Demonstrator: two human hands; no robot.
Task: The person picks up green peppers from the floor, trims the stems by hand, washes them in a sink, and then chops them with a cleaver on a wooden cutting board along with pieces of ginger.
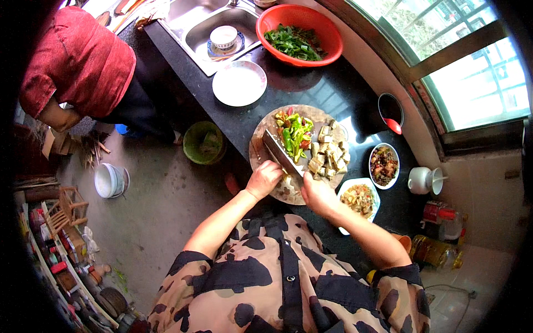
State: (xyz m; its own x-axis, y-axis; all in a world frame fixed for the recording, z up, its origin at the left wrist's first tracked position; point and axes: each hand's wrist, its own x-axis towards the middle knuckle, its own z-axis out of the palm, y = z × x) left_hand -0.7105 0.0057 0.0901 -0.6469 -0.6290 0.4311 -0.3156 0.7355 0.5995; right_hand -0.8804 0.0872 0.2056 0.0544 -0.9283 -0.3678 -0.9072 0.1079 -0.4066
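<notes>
On the round wooden chopping board, my right hand grips a cleaver by its handle, the blade slanting up and left across the board. My left hand rests at the board's left edge beside the blade, fingers curled together; what they hold, if anything, is hidden. Small pale bits lie near the lower part of the board. Past the blade sits a pile of cut green peppers with some red pieces. To its right are chunks of a pale vegetable with darker skin, perhaps eggplant.
A white plate and a red colander of leafy greens stand beyond the board, near the sink. Two bowls of chopped food are at right. A green bucket stands below; a person in red is at far left.
</notes>
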